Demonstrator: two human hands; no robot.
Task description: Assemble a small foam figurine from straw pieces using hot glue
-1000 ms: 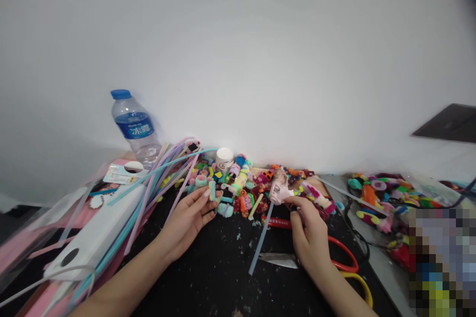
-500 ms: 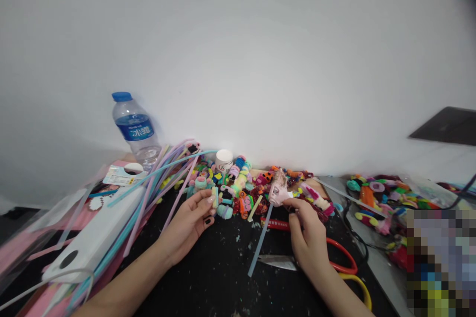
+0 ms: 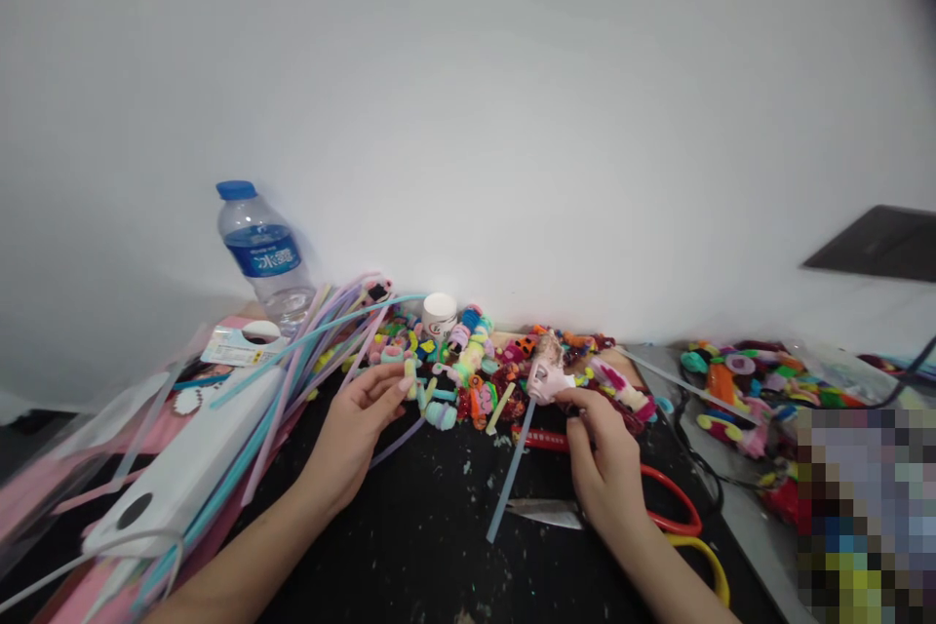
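Observation:
My left hand (image 3: 366, 429) is raised left of the middle, thumb and fingers pinched on a small pale yellow and teal pipe-cleaner piece (image 3: 410, 378). A purple pipe cleaner (image 3: 399, 444) curves out below those fingers. On the right, my right hand (image 3: 604, 448) is closed at a pale pink hot glue gun (image 3: 545, 380), whose nozzle end points away and is crusted brown. From the gun's rear a translucent glue stick (image 3: 510, 478) sticks out towards me. Scissors (image 3: 545, 512) with red and yellow handles lie partly under my right hand and wrist.
Colourful pipe-cleaner figures (image 3: 479, 400) crowd the back of the black mat (image 3: 453, 526), around a white paper cup (image 3: 440, 314). Left are loose pipe cleaners (image 3: 314, 341), a white box-like strip (image 3: 182, 458) and a water bottle (image 3: 263, 249). More pieces (image 3: 731, 370) lie right.
My left hand has shifted slightly left and up with the small piece, turning it. A purple pipe cleaner now shows below it. My right hand and the glue gun stay put.

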